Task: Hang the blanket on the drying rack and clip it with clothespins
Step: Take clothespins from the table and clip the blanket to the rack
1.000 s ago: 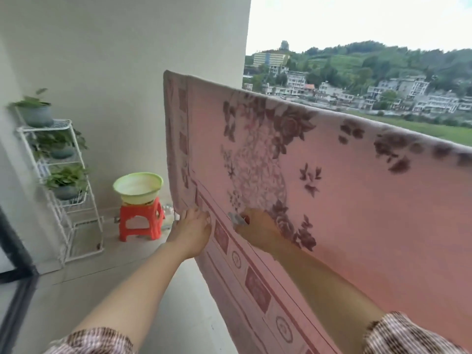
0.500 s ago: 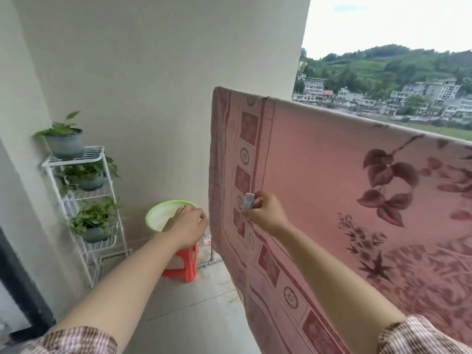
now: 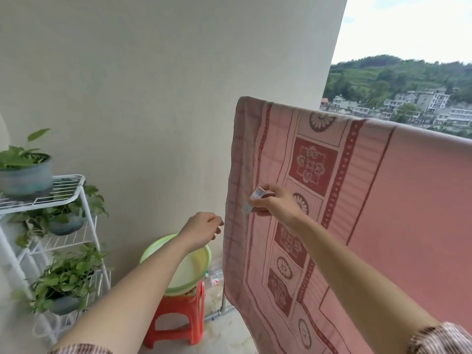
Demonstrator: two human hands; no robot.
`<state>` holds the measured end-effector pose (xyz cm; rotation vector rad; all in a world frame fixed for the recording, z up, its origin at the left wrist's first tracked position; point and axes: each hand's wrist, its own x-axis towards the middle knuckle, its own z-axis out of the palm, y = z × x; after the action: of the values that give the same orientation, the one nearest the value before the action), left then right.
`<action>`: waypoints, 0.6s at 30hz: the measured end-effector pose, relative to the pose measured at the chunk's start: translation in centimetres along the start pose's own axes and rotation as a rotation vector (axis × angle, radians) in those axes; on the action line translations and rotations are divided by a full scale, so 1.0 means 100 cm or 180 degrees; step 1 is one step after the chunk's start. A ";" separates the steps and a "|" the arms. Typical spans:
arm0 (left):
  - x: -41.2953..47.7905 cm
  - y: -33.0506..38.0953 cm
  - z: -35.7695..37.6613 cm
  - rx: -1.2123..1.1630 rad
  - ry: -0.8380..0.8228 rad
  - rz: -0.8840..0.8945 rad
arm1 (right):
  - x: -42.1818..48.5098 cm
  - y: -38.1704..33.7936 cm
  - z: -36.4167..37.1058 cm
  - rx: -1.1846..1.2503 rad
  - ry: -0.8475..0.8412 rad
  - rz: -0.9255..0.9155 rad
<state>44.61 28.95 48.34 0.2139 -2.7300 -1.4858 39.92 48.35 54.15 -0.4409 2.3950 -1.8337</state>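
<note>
pink flower-patterned blanket [image 3: 383, 200] hangs draped, top edge running left to right. right hand [image 3: 278, 205] pinches a small white clothespin [image 3: 258, 194], tilted near upright, at its left border. left hand [image 3: 204, 229] is loosely curled with nothing visible in it, just beside that edge. round green plastic basin [image 3: 189, 272] sits on a red plastic stool [image 3: 178, 320] below.

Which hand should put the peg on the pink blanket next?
The right hand: it pinches the clothespin at the side edge of the blanket. The left hand hovers beside that edge, holding no clothespin.

I log checked fabric on the left sleeve [image 3: 81, 350] and right sleeve [image 3: 443, 338]: brown lines on pale ground, only the ends showing. Left forearm [image 3: 132, 290] and right forearm [image 3: 357, 272] uncovered.
</note>
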 end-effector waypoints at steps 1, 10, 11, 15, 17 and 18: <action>0.023 0.000 -0.004 -0.0085 -0.0049 -0.0027 | 0.023 0.000 0.003 -0.0023 -0.0016 -0.0037; 0.188 -0.019 -0.054 -0.1580 -0.0318 -0.0794 | 0.189 0.003 0.041 -0.0367 0.0095 -0.0128; 0.204 -0.021 -0.058 -0.1733 -0.0381 -0.0853 | 0.204 0.005 0.044 -0.0409 0.0070 -0.0171; 0.266 -0.031 -0.070 -0.2222 -0.0996 -0.1046 | 0.257 0.011 0.058 -0.0625 -0.0016 -0.0319; 0.296 -0.036 -0.074 -0.2419 -0.1289 -0.1123 | 0.280 0.016 0.066 -0.0827 -0.0035 -0.0346; 0.312 -0.040 -0.076 -0.2532 -0.1377 -0.1169 | 0.292 0.020 0.070 -0.0904 -0.0036 -0.0321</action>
<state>14.86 16.31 47.81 0.4113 -2.1540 -2.8582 13.49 34.08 53.28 -0.6039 2.6812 -1.5221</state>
